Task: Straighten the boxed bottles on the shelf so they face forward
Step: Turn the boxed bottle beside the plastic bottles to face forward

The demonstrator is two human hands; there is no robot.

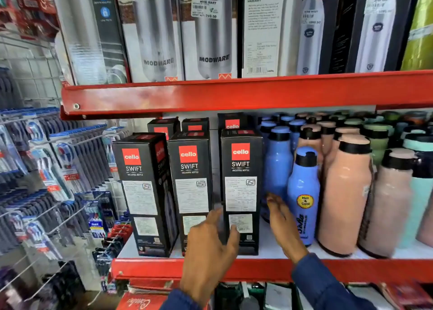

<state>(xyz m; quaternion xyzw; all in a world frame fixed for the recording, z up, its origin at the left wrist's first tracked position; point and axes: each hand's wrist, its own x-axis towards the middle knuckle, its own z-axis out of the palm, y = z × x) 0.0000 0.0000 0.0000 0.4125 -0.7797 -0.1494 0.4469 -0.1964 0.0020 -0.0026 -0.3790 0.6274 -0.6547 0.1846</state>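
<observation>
Three black Cello Swift bottle boxes stand in the front row of the lower red shelf [178,268]. The left box [143,192] is turned a little, showing its right side. The middle box [191,187] and the right box [241,187] face forward. More black boxes [232,122] stand behind them. My left hand [210,246] is open at the lower left of the right box, thumb touching its front. My right hand [282,223] is open beside that box's right edge, fingers spread, holding nothing.
Blue bottles [303,194], pink bottles [344,192] and green ones crowd the shelf just right of my right hand. Tall Modware boxes [210,35] fill the upper shelf. Toothbrush packs [58,169] hang on wire hooks at the left.
</observation>
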